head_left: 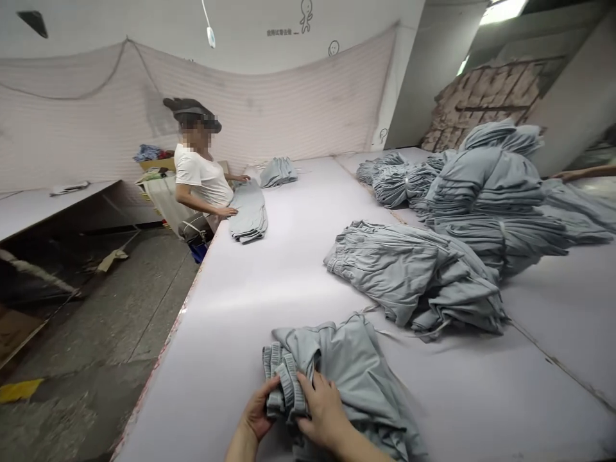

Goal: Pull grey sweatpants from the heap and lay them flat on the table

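At the upper left of centre a co-worker (199, 176) pressed a folded grey stack (249, 212) on the table (269, 282). At the bottom centre our left hand (257, 414) and right hand (323, 410) both gripped the ribbed waistband of the grey trousers (356, 372). Right of centre lay loose piles of grey garments (423, 273).

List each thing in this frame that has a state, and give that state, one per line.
Left hand: closed on the ribbed waistband.
Right hand: closed on the same waistband.
Grey trousers: bunched, waistband gathered in both hands.
Loose heap of grey trousers: crumpled, lying on the table.
Tall stack of grey trousers: folded, piled.
Co-worker's trousers: laid flat, both of that person's hands on them.
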Motion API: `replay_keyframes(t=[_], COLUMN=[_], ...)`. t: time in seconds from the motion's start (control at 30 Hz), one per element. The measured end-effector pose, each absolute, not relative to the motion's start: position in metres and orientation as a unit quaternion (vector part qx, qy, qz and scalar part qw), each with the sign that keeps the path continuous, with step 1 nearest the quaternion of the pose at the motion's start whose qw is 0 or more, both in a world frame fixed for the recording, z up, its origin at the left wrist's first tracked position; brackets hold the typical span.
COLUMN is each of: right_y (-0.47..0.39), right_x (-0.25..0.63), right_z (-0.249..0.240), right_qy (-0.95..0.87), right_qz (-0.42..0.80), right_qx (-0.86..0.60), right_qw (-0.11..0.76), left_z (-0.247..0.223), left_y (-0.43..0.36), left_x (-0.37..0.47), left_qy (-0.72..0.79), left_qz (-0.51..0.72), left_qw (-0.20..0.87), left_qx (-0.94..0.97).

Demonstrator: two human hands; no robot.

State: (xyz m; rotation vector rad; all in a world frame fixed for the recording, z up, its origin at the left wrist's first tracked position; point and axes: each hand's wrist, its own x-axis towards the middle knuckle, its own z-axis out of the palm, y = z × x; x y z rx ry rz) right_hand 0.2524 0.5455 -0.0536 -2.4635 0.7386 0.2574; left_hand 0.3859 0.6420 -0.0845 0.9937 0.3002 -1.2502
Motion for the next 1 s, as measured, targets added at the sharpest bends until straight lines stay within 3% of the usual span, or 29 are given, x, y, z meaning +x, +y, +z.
replay_keyframes(t=[0.17, 0.27, 0.37, 0.47, 0.6, 0.7, 0.83, 1.0], right_y=[0.566, 0.557, 0.523, 0.477, 0.41, 0.353, 0.269, 0.181], right_x=[0.278, 0.279, 0.272, 0.26, 0.248, 0.252, 0.281, 0.322], right_z=[-0.061, -0.071, -0.067, -0.041, 0.014, 0.058, 0.118, 0.165], right_qy=[0.337, 0.363, 0.335, 0.339, 0.348, 0.358, 0.424, 0.481], right_qz=[0.097, 0.008, -0.068, -0.064, 0.017, 0.065, 0.098, -0.06], right_qx=[-0.891, -0.874, -0.812, -0.67, -0.56, -0.581, -0.705, -0.791], right_qw=[0.288, 0.322, 0.473, 0.658, 0.751, 0.729, 0.561, 0.372], left_z=[-0.081, -0.086, -0.091, -0.093, -0.098, -0.103, -0.101, -0.101], left_y=[0.648, 0.641, 0.635, 0.637, 0.652, 0.663, 0.671, 0.682], left_x=[0.411, 0.413, 0.42, 0.437, 0.459, 0.465, 0.462, 0.465], left_qy=[0.09, 0.086, 0.088, 0.091, 0.094, 0.103, 0.141, 0.196], left_qz=[-0.595, -0.607, -0.628, -0.642, -0.64, -0.638, -0.625, -0.627], left_qw=[0.674, 0.666, 0.642, 0.625, 0.609, 0.604, 0.611, 0.608], left_qx=[0.427, 0.425, 0.431, 0.434, 0.459, 0.467, 0.465, 0.445])
